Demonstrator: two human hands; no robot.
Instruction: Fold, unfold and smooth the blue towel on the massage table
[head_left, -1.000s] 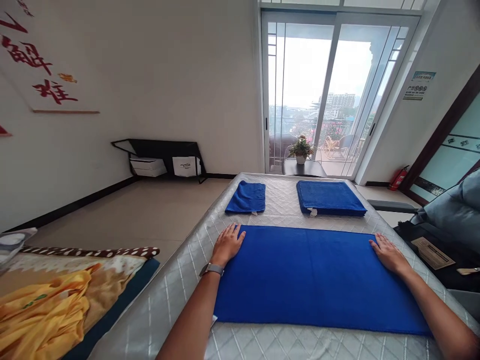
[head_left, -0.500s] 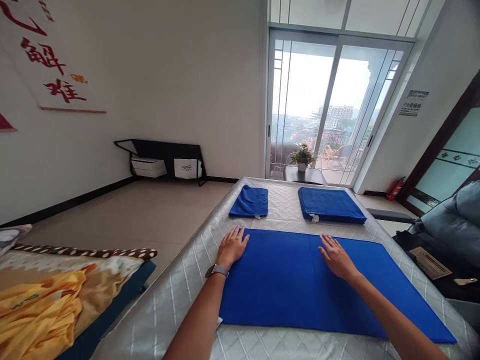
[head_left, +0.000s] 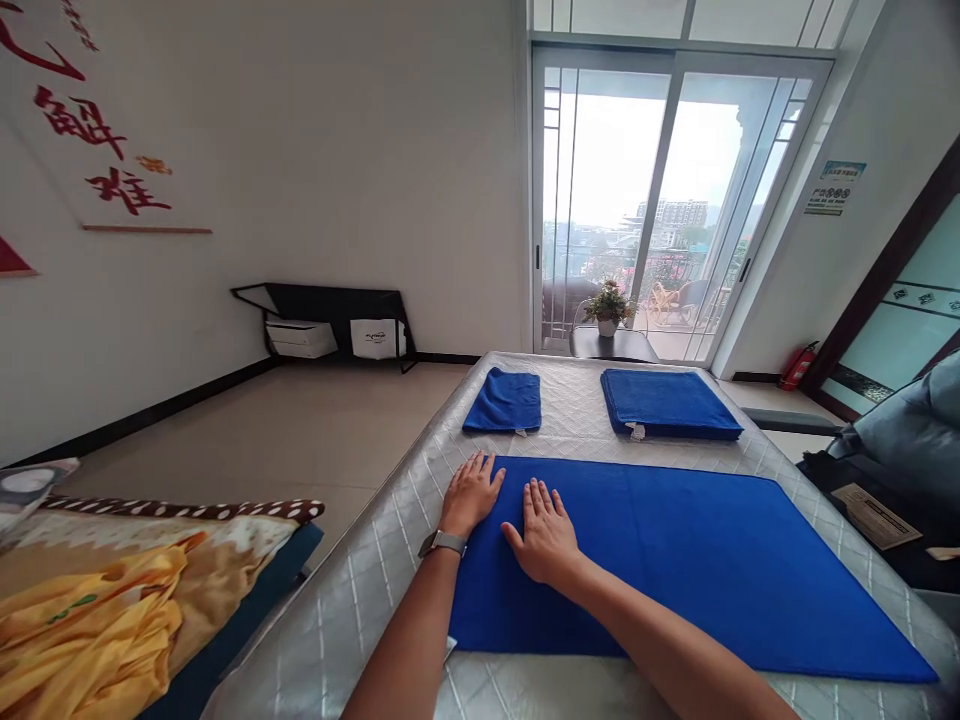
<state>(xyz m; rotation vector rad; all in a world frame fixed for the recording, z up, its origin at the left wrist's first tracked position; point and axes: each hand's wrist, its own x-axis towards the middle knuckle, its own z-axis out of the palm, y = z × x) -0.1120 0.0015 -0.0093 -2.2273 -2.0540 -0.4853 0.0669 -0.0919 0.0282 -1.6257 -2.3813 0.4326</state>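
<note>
A large blue towel point(head_left: 697, 560) lies spread flat on a silver quilted mattress point(head_left: 360, 610). My left hand point(head_left: 471, 492) rests flat on the towel's far left corner, fingers apart, a watch on its wrist. My right hand point(head_left: 546, 535) lies flat on the towel just right of the left hand, fingers spread, its arm crossing the towel from the lower right. Neither hand grips anything. Beyond them lie a small folded blue towel point(head_left: 504, 401) and a larger folded blue towel point(head_left: 666, 403).
A bed with a yellow and brown patterned cover point(head_left: 112, 610) stands at the lower left. A black shelf point(head_left: 330, 320) with white boxes is against the far wall. A potted plant point(head_left: 607, 308) sits on a small table before the glass doors. Dark seating point(head_left: 900, 450) is at right.
My right hand has slid leftward across the towel from its far right corner to a spot beside my left hand. My left hand has stayed on the left corner.
</note>
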